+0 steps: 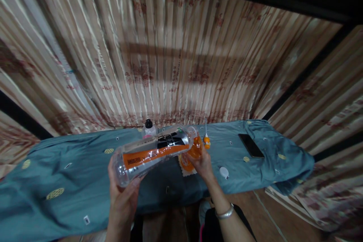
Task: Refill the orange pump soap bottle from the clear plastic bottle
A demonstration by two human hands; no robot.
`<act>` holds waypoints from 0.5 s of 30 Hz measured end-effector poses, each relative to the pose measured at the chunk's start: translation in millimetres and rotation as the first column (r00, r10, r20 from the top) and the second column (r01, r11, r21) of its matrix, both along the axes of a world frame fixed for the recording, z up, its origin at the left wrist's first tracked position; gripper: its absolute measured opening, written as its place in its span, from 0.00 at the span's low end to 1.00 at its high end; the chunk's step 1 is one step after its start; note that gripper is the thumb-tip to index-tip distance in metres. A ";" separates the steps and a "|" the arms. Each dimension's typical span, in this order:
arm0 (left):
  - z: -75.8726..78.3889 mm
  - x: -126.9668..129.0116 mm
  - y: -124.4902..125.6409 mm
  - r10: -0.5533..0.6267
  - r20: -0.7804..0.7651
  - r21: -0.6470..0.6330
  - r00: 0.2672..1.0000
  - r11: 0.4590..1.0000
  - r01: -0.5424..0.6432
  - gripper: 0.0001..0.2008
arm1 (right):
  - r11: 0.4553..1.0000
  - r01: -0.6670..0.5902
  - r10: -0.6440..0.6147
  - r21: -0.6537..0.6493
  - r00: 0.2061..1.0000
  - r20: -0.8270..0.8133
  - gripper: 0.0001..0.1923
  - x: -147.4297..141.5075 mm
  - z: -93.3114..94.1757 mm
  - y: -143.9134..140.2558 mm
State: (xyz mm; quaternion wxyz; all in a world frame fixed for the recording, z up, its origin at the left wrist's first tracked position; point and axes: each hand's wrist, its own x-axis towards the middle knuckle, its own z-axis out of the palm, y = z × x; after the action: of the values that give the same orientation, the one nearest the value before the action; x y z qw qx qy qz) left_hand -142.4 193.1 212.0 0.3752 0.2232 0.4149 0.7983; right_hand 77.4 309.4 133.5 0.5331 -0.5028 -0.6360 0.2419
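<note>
We see a black phone [251,145] right of centre on the teal cloth [70,166], a white cap [224,172] nearer us, striped curtains [170,53] above.

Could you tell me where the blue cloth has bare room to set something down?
The blue cloth lies bare left of the left hand, and between the white cap and phone. It is crowded around the tilted clear bottle, right hand and orange container.

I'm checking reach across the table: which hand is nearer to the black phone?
The right hand. It is at the bottle's mouth, left of the phone with bare cloth between. The left hand grips the bottle's base, farther left.
</note>
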 end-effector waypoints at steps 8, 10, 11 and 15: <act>5.6 1.5 -2.4 0.024 0.036 -0.011 0.999 1.000 -0.024 0.46 | 0.999 -0.042 0.040 -0.026 0.998 -0.045 0.37 -0.5 0.8 -1.0; 6.8 2.0 -2.4 0.031 0.040 -0.014 0.999 0.999 -0.031 0.46 | 0.999 -0.032 0.030 -0.028 0.999 -0.044 0.38 -0.4 -0.7 -0.8; 7.1 2.1 -2.4 0.029 0.041 -0.016 0.999 0.999 -0.029 0.46 | 0.999 -0.027 0.026 -0.029 0.999 -0.043 0.39 -0.4 -1.3 -0.5; 5.6 1.8 -2.4 0.026 0.021 0.000 0.999 1.000 -0.026 0.45 | 1.000 -0.015 0.015 0.000 0.999 -0.041 0.38 -1.0 -1.7 0.4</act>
State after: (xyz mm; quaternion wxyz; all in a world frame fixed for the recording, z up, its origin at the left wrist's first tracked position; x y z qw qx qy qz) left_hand -140.5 190.7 217.6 0.3693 0.2092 0.4137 0.8054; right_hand 76.4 309.7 131.8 0.5444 -0.4930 -0.6285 0.2562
